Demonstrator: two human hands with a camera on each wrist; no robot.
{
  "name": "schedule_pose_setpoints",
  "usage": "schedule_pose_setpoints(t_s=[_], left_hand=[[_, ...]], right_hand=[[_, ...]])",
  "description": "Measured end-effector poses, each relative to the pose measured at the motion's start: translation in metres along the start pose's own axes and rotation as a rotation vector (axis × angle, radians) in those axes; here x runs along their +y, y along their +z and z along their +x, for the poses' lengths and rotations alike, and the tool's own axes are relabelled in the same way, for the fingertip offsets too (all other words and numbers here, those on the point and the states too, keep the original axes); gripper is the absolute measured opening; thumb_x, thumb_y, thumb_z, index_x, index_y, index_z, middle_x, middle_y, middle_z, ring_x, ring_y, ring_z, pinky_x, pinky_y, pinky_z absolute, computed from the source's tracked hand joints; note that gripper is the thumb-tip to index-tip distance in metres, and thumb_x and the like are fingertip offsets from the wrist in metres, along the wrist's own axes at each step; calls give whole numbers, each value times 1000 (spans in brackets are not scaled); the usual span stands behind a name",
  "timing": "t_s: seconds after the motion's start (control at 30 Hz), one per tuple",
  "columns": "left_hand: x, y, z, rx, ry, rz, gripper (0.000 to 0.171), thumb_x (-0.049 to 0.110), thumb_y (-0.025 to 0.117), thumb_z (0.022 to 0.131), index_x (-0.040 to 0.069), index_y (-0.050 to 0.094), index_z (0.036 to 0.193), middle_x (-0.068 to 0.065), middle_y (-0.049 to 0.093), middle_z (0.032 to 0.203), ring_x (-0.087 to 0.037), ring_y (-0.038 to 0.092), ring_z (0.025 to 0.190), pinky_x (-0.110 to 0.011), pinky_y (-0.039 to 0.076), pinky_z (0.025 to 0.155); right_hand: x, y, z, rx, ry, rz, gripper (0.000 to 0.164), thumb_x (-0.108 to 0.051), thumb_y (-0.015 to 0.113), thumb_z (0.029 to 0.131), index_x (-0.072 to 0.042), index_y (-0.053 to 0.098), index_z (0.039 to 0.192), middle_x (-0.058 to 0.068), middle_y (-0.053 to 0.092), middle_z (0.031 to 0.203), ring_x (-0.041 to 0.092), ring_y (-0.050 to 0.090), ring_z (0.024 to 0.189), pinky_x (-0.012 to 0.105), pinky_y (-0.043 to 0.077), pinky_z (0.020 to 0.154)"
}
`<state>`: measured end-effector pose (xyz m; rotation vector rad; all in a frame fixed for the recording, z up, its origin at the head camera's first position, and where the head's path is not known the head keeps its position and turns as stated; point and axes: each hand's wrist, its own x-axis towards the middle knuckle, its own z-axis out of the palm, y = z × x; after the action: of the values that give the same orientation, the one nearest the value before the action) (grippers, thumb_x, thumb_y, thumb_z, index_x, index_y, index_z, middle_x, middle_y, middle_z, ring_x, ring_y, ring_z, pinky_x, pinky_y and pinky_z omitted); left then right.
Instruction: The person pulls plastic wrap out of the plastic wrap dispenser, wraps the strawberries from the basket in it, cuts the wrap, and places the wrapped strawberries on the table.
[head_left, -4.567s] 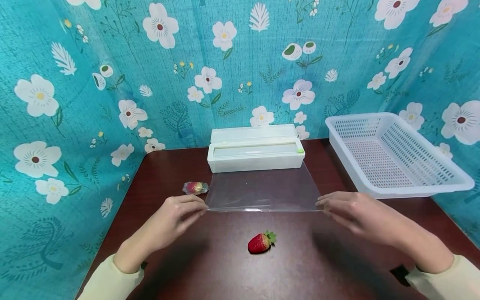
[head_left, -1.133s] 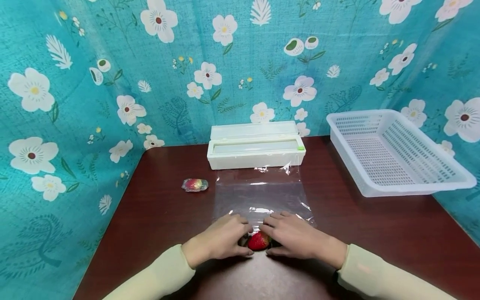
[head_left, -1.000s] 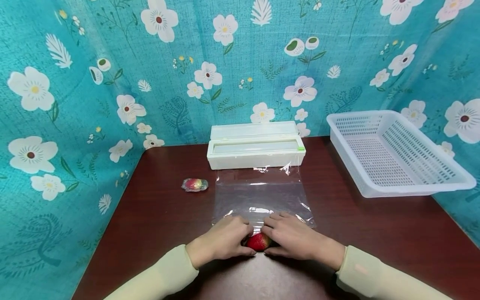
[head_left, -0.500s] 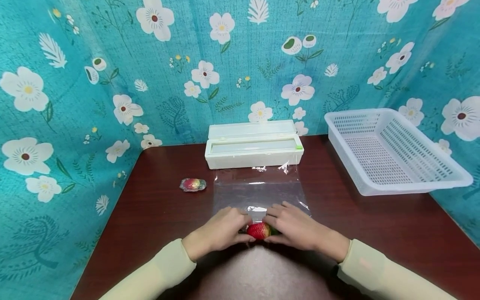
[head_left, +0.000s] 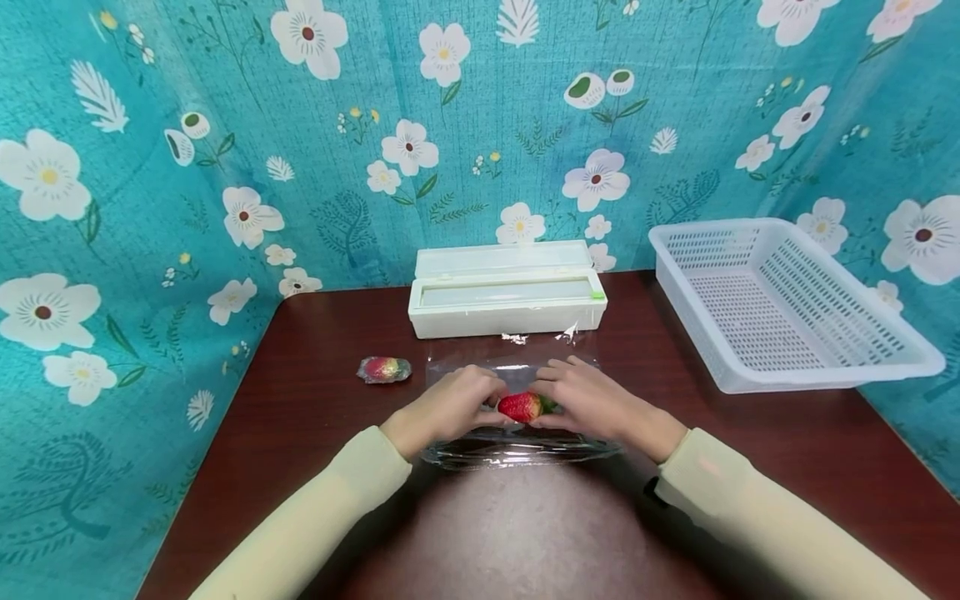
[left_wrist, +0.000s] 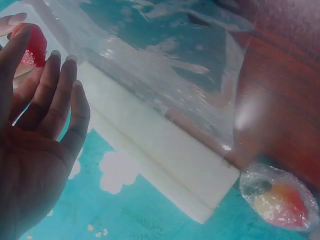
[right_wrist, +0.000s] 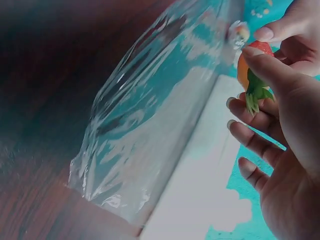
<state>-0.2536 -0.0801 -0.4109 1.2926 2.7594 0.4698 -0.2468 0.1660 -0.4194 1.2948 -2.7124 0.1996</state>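
My left hand (head_left: 459, 403) and right hand (head_left: 596, 404) pinch a red strawberry (head_left: 519, 407) between them with thumbs and fingertips. Green leaves (right_wrist: 256, 92) stick out at its right end, in front of my right palm. Beneath and in front of the hands spreads a sheet of clear cling film (head_left: 517, 454), its near edge crumpled and shiny. The film runs back to a white dispenser box (head_left: 510, 318) with a raised lid. Whether any film clings to the strawberry, I cannot tell.
Left of the film lies a strawberry wrapped in film (head_left: 384, 369), also at the lower right of the left wrist view. A white perforated basket (head_left: 716, 346) stands at the back right. Behind the dark red table (head_left: 300, 467) hangs a flowered teal cloth.
Both hands let go of the film's edge and took hold of the strawberry. Over the last half second they carried it forward toward the box, and the crumpled film edge now shows nearer than the hands.
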Motion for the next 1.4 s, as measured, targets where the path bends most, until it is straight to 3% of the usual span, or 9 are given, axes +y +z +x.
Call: schedule_pose_setpoints(t_s=[0.13,0.23,0.43,0.63,0.77,1.07,1.27,1.33,1.4], left_hand=[[-8,6,8,-17,-4,17,27,36,80,94,16,66,82,9,52,67,-6,46,65,-22,39,61],[-13,11,12,-27,-9,23,29,37,79,94,17,64,80,10,47,65,-6,42,64,-22,37,60],[-17,16,15,-39,-25,15,32,35,82,92,16,62,75,10,46,64,-6,41,63,-24,37,61],[-18,23,15,-81,-33,-5,32,31,83,91,16,62,73,10,46,62,-6,41,61,-23,36,58],[-18,26,14,-88,-31,-8,30,29,83,92,15,64,74,10,48,62,-5,42,61,-22,38,58],[-21,23,8,-84,-45,-54,29,30,87,88,12,67,76,8,53,61,-6,47,61,-23,41,59],[-28,10,-3,-73,-62,-55,32,28,87,88,11,63,74,7,44,61,-8,37,61,-24,33,58],[-29,4,-10,-70,-60,-51,30,27,86,88,9,64,76,4,47,62,-10,39,62,-26,35,59],[-30,-2,-19,-75,-52,-46,26,26,87,88,7,69,84,1,59,69,-11,49,66,-27,43,62]], right_hand=[[8,6,4,-39,25,28,48,-44,83,89,-10,76,122,1,75,113,22,63,106,51,52,96],[13,11,7,-51,16,34,47,-43,82,90,-10,76,122,1,74,113,21,64,105,48,54,93],[17,19,13,-62,-30,50,40,-39,82,91,-10,75,118,1,72,106,17,68,94,38,57,82],[14,25,16,-118,-34,53,32,-38,83,90,-11,75,105,-3,63,90,11,57,76,32,51,69],[12,28,15,-140,-13,48,32,-40,82,91,-11,74,104,-4,63,90,10,57,74,32,52,68],[11,24,15,-151,0,38,37,-40,84,89,-10,74,108,-1,63,93,15,63,79,37,57,72],[14,12,10,-173,43,30,50,-44,82,90,-4,73,117,14,71,120,29,73,102,47,60,88],[15,7,6,-168,56,25,53,-44,81,90,-2,72,121,18,70,126,31,72,109,49,59,93],[17,0,-1,-154,68,23,54,-42,82,90,-2,71,124,17,70,125,30,71,109,49,59,93]])
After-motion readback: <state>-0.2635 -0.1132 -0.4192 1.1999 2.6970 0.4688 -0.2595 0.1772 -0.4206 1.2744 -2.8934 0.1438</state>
